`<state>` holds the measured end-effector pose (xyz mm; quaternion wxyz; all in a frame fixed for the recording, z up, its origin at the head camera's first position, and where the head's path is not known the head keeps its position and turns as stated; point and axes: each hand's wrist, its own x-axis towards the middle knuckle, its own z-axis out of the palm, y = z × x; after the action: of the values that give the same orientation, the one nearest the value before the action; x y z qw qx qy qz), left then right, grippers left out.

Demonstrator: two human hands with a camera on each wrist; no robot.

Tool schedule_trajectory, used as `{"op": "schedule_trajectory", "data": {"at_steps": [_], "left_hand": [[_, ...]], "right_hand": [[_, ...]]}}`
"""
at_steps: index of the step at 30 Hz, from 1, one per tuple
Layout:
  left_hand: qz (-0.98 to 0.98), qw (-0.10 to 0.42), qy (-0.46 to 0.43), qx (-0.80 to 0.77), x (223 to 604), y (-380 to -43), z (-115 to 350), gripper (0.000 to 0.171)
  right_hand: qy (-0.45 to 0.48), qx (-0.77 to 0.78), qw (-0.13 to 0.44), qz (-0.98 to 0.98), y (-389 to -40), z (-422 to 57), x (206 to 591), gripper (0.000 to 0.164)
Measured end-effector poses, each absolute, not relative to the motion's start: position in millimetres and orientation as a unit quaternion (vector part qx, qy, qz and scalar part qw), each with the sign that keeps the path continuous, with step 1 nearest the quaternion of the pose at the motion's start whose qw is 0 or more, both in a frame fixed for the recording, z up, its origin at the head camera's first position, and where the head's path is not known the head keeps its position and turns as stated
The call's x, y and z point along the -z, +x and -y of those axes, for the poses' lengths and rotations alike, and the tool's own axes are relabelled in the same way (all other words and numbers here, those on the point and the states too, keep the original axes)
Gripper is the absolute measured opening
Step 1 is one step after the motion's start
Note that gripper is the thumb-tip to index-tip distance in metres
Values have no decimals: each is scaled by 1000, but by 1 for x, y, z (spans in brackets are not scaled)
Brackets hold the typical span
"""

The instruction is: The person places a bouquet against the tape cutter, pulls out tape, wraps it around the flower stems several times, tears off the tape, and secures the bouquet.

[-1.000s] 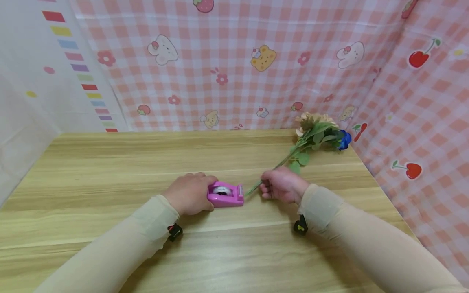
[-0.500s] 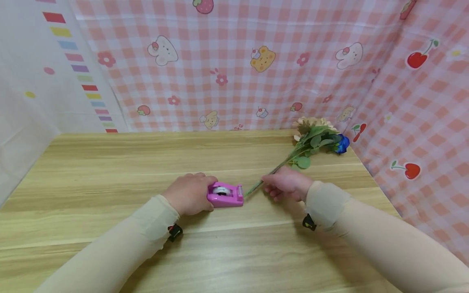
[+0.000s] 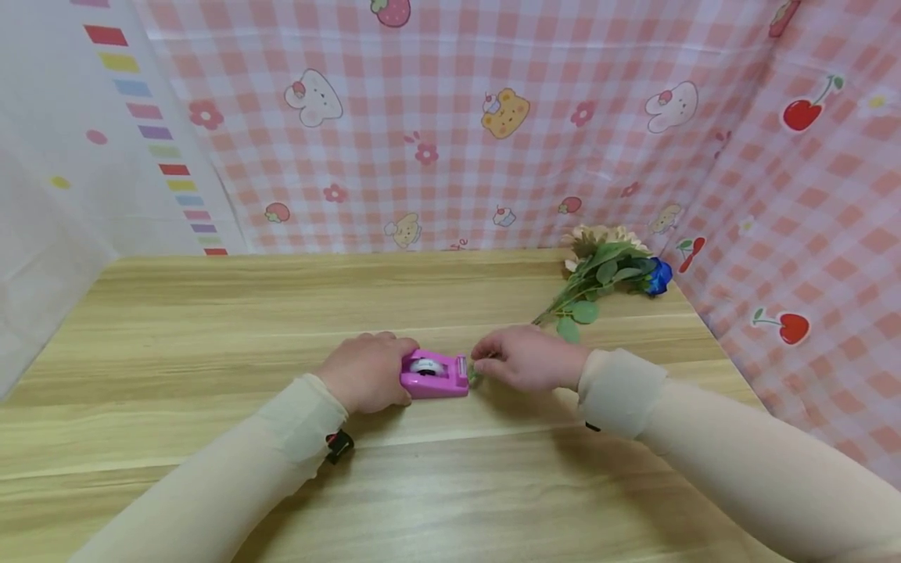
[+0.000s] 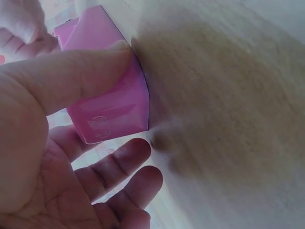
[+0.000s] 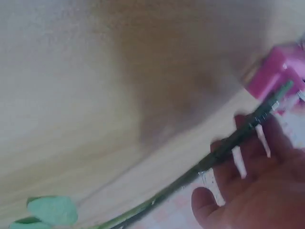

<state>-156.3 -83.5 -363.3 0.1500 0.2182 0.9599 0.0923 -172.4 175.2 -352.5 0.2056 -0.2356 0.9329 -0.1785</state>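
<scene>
My left hand (image 3: 366, 371) grips a pink tape dispenser (image 3: 450, 385) standing on the table; its white tape roll (image 3: 425, 366) shows from above. In the left wrist view the thumb (image 4: 86, 76) lies along the dispenser's side. My right hand (image 3: 531, 358) is at the lower end of the flower stems (image 5: 181, 179), right beside the dispenser's cutter end. In the right wrist view its loosely extended fingers touch the stems from behind, without closing round them. Shiny patches like clear tape show on the stems. A beige flower (image 3: 615, 234) and a blue rose (image 3: 659, 277) lie at their far end.
The wood-grain table (image 3: 246, 313) is bounded by a pink checked cloth (image 3: 436, 94) behind and on the right. Green leaves (image 3: 584, 313) spread below the flower heads. A small black device (image 3: 339, 446) hangs at my left wrist.
My right hand has loosened from the stems and slid left along them to their tips by the dispenser. The flower heads have sunk slightly toward the table. My left hand stays put.
</scene>
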Motion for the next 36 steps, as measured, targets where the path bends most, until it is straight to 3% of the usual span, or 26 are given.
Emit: {"op": "schedule_trajectory", "data": {"at_steps": [11,18,36], "left_hand": [[-960,147,219,-94,363,-157,83,70],[-960,143,224,-93,364,-158,83,70],[-960,142,224,-89,364,-158,84,67]], "right_hand": [[-212,191,224,-932,-173,-163,360,19],[-208,177,200,-941,-173,-159,366,20],[-177,176,218,-943,-176,-154,366,19]]}}
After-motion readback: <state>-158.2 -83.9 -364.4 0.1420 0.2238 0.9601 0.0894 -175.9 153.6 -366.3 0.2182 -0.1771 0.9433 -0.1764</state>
